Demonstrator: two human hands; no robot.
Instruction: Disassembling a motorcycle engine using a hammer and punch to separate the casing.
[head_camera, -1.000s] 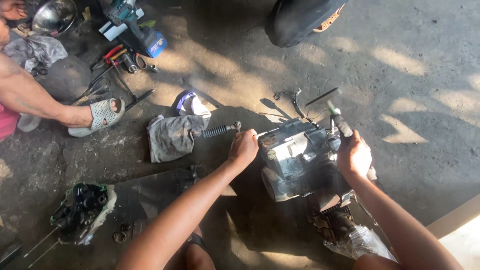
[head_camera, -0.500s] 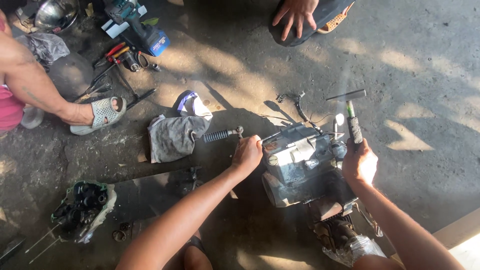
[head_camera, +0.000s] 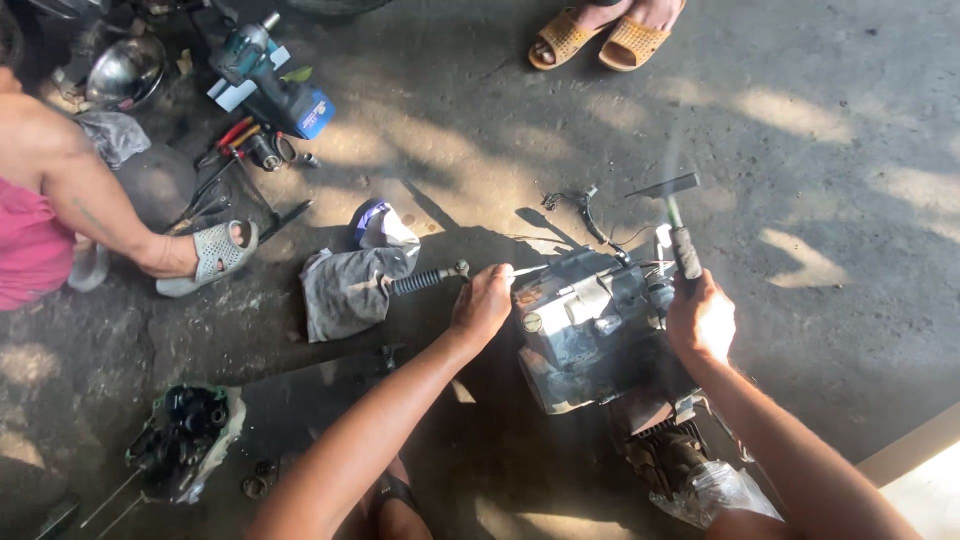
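Here, head view:
Right hand (head_camera: 700, 318): clenched round the grip of a hammer (head_camera: 678, 222).
Hammer: long axis nearly upright in frame, head at the far end, lying crosswise.
Left hand (head_camera: 482, 302): grasping a thin metal rod (head_camera: 527, 270) pointing right, at the engine block (head_camera: 590, 325).
Engine block: on the concrete floor (head_camera: 820, 180), between both hands.

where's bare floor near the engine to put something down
Bare concrete lies right of the grey engine block, beyond the right hand gripping the hammer, and above it toward the yellow sandals. Crowded: the left side, with the grey rag, black spring rod, blue power drill and red-handled pliers.
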